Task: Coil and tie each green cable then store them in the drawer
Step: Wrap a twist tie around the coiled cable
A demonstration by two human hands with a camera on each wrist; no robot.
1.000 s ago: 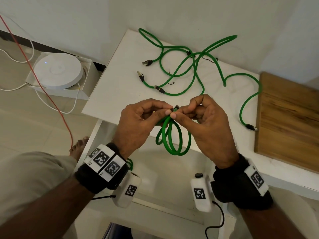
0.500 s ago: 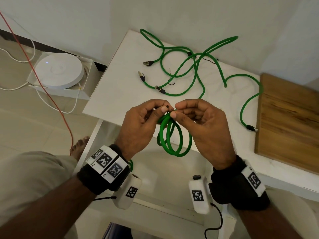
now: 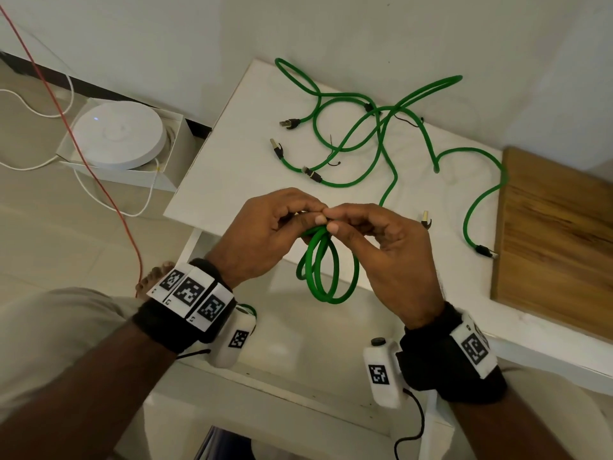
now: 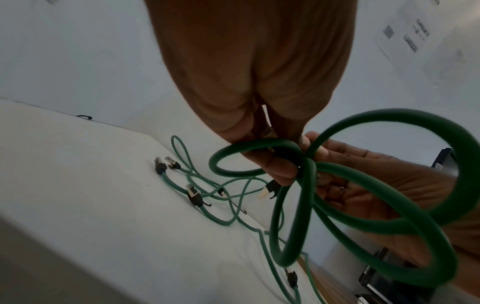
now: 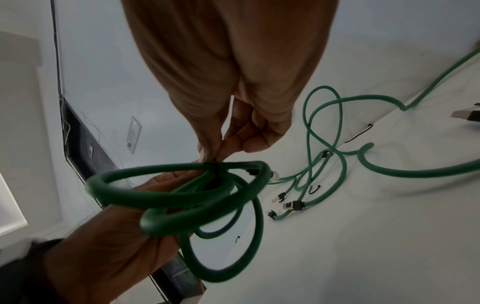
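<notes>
Below both pinching grips, left hand (image 3: 262,240) and right hand (image 3: 394,257), coiled green cable (image 3: 326,273) loops.

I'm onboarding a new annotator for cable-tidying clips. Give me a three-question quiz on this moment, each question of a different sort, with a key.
1. True or false: the coiled green cable lies flat on the white table.
2. Which hands pinch the top of the coil? A) the left hand only B) the right hand only C) both
3. Fill in: the wooden board lies at the table's ___ side in the head view.

Key: 1 false, it hangs from the hands in front of the table edge; 2 C; 3 right.
</notes>
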